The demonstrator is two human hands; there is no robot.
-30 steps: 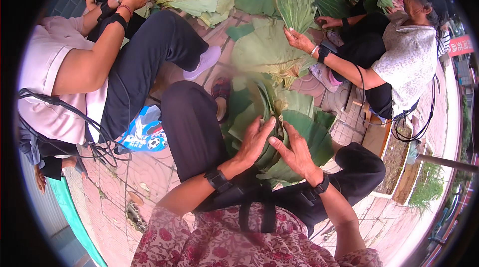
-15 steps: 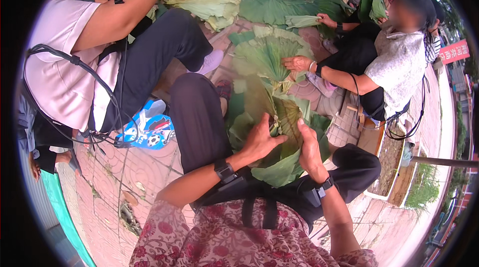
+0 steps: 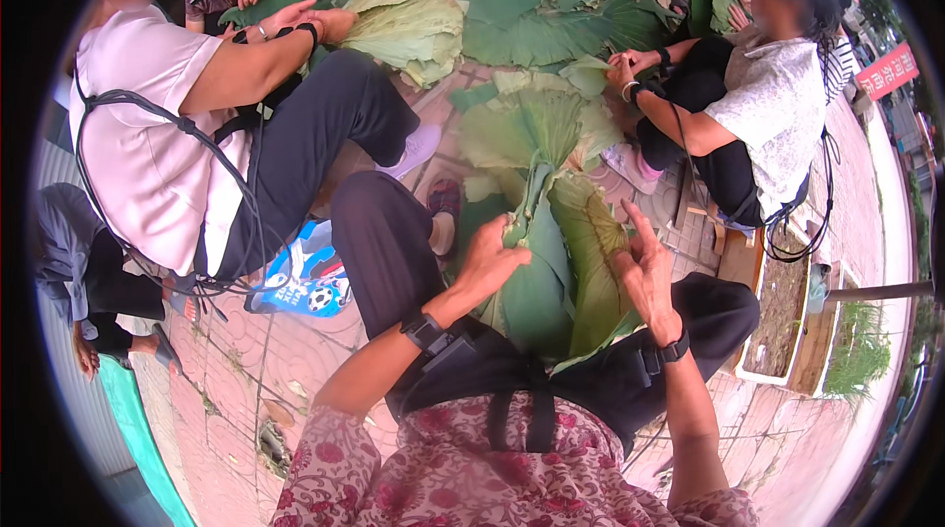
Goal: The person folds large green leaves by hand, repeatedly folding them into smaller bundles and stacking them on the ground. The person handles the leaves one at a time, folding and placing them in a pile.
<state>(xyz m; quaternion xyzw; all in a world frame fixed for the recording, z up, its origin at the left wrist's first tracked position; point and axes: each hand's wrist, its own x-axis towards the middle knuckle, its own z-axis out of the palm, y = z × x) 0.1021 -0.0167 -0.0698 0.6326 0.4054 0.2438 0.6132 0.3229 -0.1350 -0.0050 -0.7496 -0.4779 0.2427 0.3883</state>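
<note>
Large green lotus leaves [image 3: 536,296] lie folded in a bundle over my lap, broad parts toward me and gathered ends pointing away. My left hand [image 3: 490,261] is closed on the left edge of this bundle, thumb across the top. Beside the right edge is my right hand [image 3: 645,271], its index finger stretched out and its thumb at the rim of a browner, yellow-green leaf [image 3: 594,227]. Its fingers are apart, though some are partly hidden. Just beyond the bundle, a fanned pale green leaf [image 3: 527,128] lies on the paving.
A seated person [image 3: 162,173] at left holds pale leaves [image 3: 404,25]. Another person [image 3: 738,104] at right handles a small leaf [image 3: 588,74]. More leaves [image 3: 551,20] cover the far ground. A blue bag [image 3: 305,276] lies left of my knee; a wooden-edged planter [image 3: 787,315] is at right.
My right hand has moved slightly right and its fingers have spread. The leaf bundle has opened wider, with its folds showing. The person at right has drawn both hands together on a leaf.
</note>
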